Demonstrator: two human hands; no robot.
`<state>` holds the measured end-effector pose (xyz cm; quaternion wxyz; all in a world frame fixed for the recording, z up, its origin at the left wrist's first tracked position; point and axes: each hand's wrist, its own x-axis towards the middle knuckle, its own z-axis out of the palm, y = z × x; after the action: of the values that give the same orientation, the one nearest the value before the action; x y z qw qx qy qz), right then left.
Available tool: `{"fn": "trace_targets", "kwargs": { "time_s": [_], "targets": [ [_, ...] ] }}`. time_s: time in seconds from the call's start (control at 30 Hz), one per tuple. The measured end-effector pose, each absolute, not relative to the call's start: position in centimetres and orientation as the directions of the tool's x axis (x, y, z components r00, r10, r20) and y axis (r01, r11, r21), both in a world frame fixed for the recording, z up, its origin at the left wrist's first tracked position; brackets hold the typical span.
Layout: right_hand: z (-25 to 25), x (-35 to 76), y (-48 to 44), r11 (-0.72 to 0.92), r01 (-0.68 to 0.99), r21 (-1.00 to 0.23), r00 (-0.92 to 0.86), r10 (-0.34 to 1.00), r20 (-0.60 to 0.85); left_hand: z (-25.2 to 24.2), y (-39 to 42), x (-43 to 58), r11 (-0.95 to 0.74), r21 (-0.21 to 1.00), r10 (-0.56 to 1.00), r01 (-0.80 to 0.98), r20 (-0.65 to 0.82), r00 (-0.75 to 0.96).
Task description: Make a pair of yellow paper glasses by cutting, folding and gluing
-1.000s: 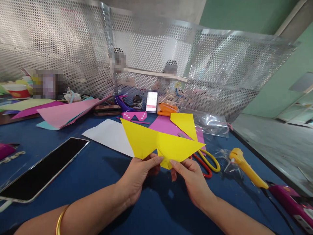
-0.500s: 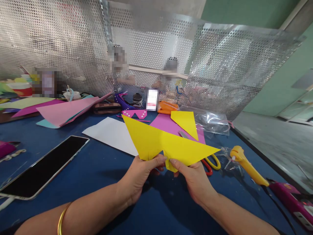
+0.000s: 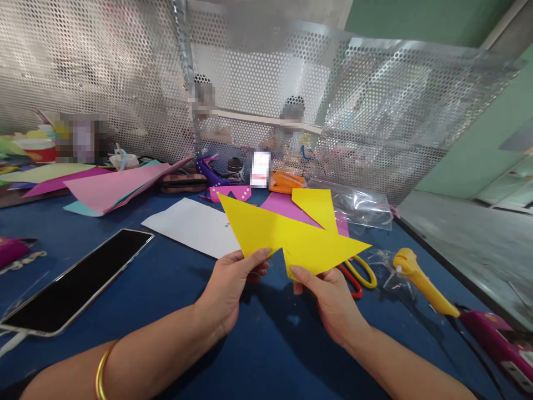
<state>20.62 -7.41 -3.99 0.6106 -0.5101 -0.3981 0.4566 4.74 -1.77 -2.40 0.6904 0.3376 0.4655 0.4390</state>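
Note:
A yellow paper cutout with two pointed upper corners and a notch in its lower edge is held up above the table. My left hand pinches its lower left edge between thumb and fingers. On the other side of the notch, my right hand grips the lower right edge the same way. Beyond the cutout lie a pink paper mask with white dots and a yellow paper offcut on a purple sheet. Scissors with red and yellow handles are partly hidden behind the cutout.
A yellow glue gun lies at the right, its cord near a magenta power strip. At the left rests a phone with a cable. White paper, coloured sheets and a clear plastic bag lie farther back, before a perforated metal screen.
The cutout's lower flaps near the notch are no longer seen standing out toward me; it looks flatter. My hands have moved slightly apart, and the cutout's left tip has shifted right.

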Motion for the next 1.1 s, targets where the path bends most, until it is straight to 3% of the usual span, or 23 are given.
{"fn": "trace_targets", "kwargs": {
  "time_s": [0.33,0.67,1.1],
  "targets": [
    [-4.2,21.2,-7.2,0.085,-0.155,-0.984,0.254,0.966,0.044,-2.3,-1.8,4.7,0.463,0.828,0.885,-0.316,-0.411,0.219],
    [-3.9,21.1,-7.2,0.041,-0.122,-0.992,0.263,0.965,0.008,-2.2,-1.7,4.7,0.435,0.843,0.899,-0.316,-0.384,0.213],
    [-4.1,21.7,-7.0,0.132,-0.104,-0.986,0.254,0.962,0.102,-2.4,-1.4,4.6,0.352,0.873,0.933,-0.336,-0.301,0.195]
  ]
}}
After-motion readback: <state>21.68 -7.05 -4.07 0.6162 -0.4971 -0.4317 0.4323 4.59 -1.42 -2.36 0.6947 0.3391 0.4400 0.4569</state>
